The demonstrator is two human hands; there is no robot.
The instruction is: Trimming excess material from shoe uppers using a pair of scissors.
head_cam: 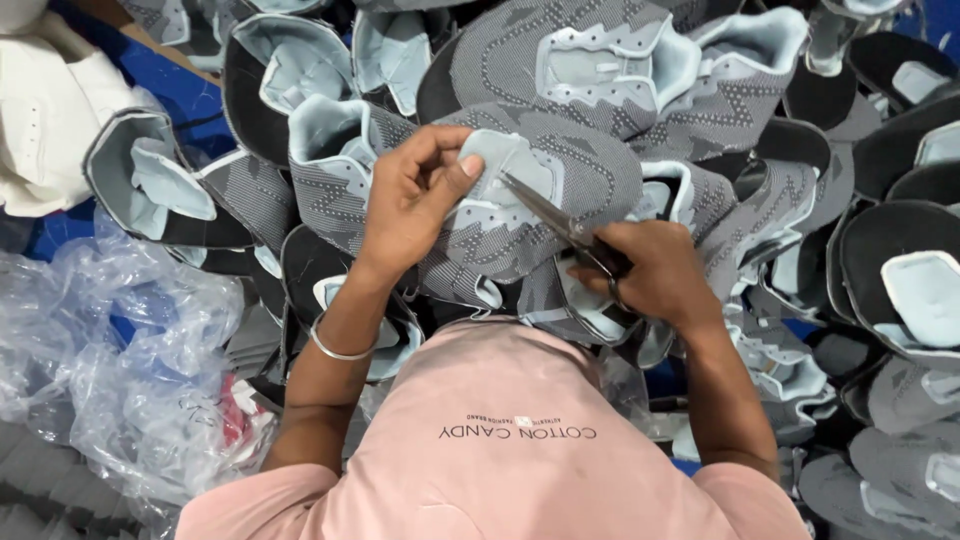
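Observation:
A grey knitted shoe upper (570,170) with pale blue lining lies on top of a heap in front of me. My left hand (415,195) pinches its pale blue tongue edge (495,155) between thumb and fingers. My right hand (655,275) grips a pair of scissors (555,215), whose blades point up-left and reach the tongue just beside my left thumb. A silver bangle (335,350) circles my left wrist. My pink shirt (520,440) fills the lower middle.
Several more grey and black shoe uppers (730,80) are piled all around and to the right (900,270). Crumpled clear plastic bags (130,360) lie at lower left. White material (45,110) sits at upper left over a blue surface (175,85).

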